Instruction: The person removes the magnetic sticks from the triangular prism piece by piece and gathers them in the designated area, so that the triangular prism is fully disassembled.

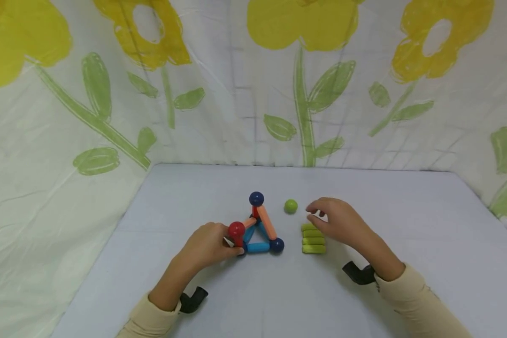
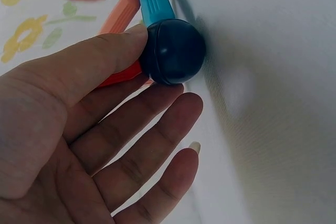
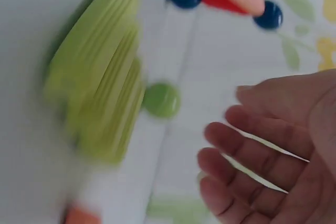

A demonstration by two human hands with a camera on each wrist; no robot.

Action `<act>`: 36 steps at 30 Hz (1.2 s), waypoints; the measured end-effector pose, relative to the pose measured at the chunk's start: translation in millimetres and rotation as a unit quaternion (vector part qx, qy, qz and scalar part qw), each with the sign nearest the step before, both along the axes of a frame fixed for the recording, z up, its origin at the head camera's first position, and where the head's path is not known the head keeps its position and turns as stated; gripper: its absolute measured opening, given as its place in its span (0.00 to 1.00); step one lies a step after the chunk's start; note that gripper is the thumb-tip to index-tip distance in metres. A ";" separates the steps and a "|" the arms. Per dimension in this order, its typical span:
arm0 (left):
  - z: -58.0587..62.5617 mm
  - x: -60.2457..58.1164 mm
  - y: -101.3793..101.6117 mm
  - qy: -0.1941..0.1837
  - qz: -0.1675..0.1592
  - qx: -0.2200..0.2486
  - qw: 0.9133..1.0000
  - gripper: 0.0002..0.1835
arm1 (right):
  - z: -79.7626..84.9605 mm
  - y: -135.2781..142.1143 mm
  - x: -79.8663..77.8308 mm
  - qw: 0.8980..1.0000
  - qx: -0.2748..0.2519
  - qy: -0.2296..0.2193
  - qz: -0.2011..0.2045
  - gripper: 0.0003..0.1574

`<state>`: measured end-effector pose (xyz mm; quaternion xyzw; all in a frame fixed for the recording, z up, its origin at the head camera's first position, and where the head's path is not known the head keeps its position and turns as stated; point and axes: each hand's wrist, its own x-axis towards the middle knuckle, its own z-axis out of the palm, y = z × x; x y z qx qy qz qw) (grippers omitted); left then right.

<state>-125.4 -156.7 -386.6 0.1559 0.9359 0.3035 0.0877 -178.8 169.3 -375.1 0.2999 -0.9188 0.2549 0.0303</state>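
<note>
In the head view, a small pyramid (image 1: pixel 257 227) of rods and balls stands at the centre of the frame on a pale table (image 1: pixel 279 300). A navy ball (image 1: pixel 256 198) tops it, a red ball (image 1: pixel 236 229) sits at its left, another navy ball (image 1: pixel 276 244) at its lower right, and a blue rod (image 1: pixel 258 247) runs along its near edge.

The left hand (image 1: pixel 209 246) lies just left of the pyramid, at its lower-left corner. The left wrist view shows the thumb (image 2: pixel 100 59) pressed against a navy corner ball (image 2: pixel 173 51), with a red rod (image 2: pixel 118 76) behind it; the other fingers (image 2: pixel 142 129) are straight, close together and off the ball.

The right hand (image 1: pixel 340 220) hovers right of centre, over the top of a stack of green rods (image 1: pixel 313 240). Its fingers are loosely curved and slightly apart, holding nothing, as the right wrist view shows. A green ball (image 1: pixel 290 206) lies alone on the table between the pyramid and this hand, just off the fingertips (image 1: pixel 310 209).

A cloth (image 1: pixel 253 80) with yellow flowers fills the upper part of the frame behind the table.
</note>
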 end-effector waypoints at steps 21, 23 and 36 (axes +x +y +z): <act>-0.9 -2.1 0.0 0.000 -0.007 0.003 1.000 0.11 | -27.7 -104.7 -9.5 0.839 -0.398 -0.369 -0.047 0.10; -0.5 -1.6 -0.2 -0.002 -0.004 0.002 1.000 0.12 | -29.0 -106.8 -9.1 0.821 -0.420 -0.383 -0.046 0.08; -0.3 -1.1 -0.4 0.009 -0.007 -0.006 1.000 0.11 | -33.7 -118.2 7.0 0.804 -0.490 -0.335 -0.034 0.03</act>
